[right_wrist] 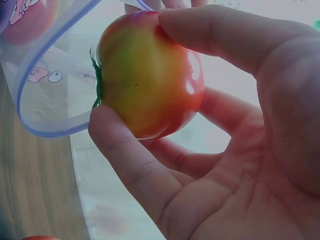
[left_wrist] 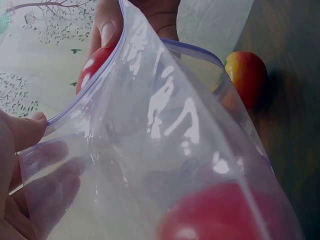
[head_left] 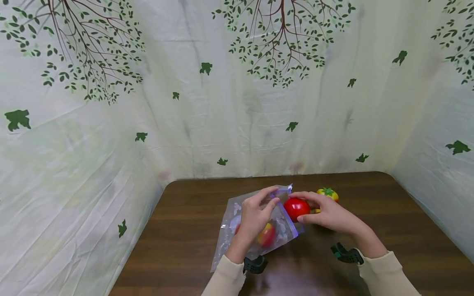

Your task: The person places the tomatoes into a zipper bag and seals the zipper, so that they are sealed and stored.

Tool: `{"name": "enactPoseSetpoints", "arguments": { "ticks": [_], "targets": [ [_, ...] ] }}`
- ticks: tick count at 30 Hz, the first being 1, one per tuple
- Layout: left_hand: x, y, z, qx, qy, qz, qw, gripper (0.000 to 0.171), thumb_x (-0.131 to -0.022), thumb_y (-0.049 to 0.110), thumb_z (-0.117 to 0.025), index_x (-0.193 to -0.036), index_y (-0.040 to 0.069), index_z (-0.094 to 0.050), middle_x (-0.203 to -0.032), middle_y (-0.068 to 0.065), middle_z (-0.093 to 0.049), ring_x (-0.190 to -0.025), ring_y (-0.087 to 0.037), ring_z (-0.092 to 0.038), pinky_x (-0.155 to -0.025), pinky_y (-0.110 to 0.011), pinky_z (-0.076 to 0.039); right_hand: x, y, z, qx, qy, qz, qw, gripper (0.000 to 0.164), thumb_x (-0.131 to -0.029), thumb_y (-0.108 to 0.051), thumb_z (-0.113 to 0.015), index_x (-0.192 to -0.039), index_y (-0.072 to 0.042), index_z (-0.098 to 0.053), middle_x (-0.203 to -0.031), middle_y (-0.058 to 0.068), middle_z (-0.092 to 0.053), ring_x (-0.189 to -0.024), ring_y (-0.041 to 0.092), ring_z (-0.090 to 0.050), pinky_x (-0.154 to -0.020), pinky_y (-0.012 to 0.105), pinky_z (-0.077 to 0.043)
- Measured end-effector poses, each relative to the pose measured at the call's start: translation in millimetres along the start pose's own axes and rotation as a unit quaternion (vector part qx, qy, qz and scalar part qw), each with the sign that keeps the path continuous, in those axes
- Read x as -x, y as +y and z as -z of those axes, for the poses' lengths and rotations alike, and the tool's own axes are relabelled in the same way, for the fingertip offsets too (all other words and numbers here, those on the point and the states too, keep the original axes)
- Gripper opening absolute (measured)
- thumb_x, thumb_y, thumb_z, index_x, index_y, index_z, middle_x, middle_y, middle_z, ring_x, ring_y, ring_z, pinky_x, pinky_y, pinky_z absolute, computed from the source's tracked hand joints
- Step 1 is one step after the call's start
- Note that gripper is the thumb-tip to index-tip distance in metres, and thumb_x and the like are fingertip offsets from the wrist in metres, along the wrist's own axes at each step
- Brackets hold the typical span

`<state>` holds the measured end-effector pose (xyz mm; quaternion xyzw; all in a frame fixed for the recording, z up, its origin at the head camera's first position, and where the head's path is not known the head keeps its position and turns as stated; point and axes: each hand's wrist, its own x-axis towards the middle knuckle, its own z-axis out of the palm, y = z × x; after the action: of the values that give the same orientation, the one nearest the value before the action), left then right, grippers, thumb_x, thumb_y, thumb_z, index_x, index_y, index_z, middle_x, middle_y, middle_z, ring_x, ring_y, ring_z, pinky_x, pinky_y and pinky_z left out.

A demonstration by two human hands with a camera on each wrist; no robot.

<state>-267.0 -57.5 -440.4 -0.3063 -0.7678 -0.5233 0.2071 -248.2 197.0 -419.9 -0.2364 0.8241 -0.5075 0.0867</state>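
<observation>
My left hand (head_left: 252, 218) pinches the rim of a clear zip bag (head_left: 230, 220) between thumb and fingers. The bag's purple zip edge (left_wrist: 82, 100) stands apart, leaving its mouth open. In my right hand (head_left: 331, 213) is a red tomato (head_left: 296, 209), held by thumb and fingertips at the bag's mouth. The right wrist view shows this tomato (right_wrist: 150, 75) with a yellow-green side, its green calyx turned towards the opening. Inside the bag lies a red and yellow tomato (head_left: 267, 236), with more red partly hidden behind my left wrist.
Behind my right hand, a yellow tomato with a green top (head_left: 328, 194) sits on the brown wooden table (head_left: 177, 234). A white curtain (head_left: 252, 123) printed with leaves and branches hangs beyond the table's far edge. Both wrists carry dark straps (head_left: 255, 265).
</observation>
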Motion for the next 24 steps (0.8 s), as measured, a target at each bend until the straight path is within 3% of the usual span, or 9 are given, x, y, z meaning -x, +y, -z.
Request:
{"name": "enactPoseSetpoints", "arguments": {
  "ticks": [5,13,24],
  "targets": [
    [-0.2,-0.6,-0.1,-0.005,0.0,-0.01,0.9999,0.034,-0.095,0.017,-0.071,-0.129,0.012,-0.068,-0.123,-0.001,-0.07,-0.105,-0.01,-0.069,-0.082,-0.024,-0.055,-2.6,-1.3,-2.1,0.007,0.013,-0.009,1.0,0.061,-0.086,-0.031,-0.081,-0.141,-0.028,-0.055,-0.134,0.007,-0.056,-0.115,0.034,-0.058,-0.082,0.04,-0.057],
    [-0.6,0.3,1.4,0.005,-0.005,0.003,1.0,0.034,-0.095,0.018,-0.071,-0.129,0.013,-0.068,-0.123,0.001,-0.07,-0.106,-0.009,-0.069,-0.082,-0.024,-0.055,-6.0,-0.5,-3.9,0.01,0.016,-0.014,1.0,0.061,-0.086,-0.034,-0.081,-0.141,-0.027,-0.056,-0.132,0.007,-0.058,-0.114,0.031,-0.06,-0.083,0.038,-0.057],
    [-0.5,-3.4,0.9,-0.003,0.004,-0.018,0.9998,0.033,-0.095,0.018,-0.072,-0.127,0.011,-0.068,-0.122,-0.001,-0.071,-0.103,-0.011,-0.07,-0.081,-0.025,-0.056,-3.7,-2.8,-3.3,0.014,0.044,-0.029,0.998,0.059,-0.086,-0.038,-0.08,-0.139,-0.027,-0.058,-0.129,0.005,-0.062,-0.109,0.03,-0.064,-0.082,0.039,-0.057]
  ]
}}
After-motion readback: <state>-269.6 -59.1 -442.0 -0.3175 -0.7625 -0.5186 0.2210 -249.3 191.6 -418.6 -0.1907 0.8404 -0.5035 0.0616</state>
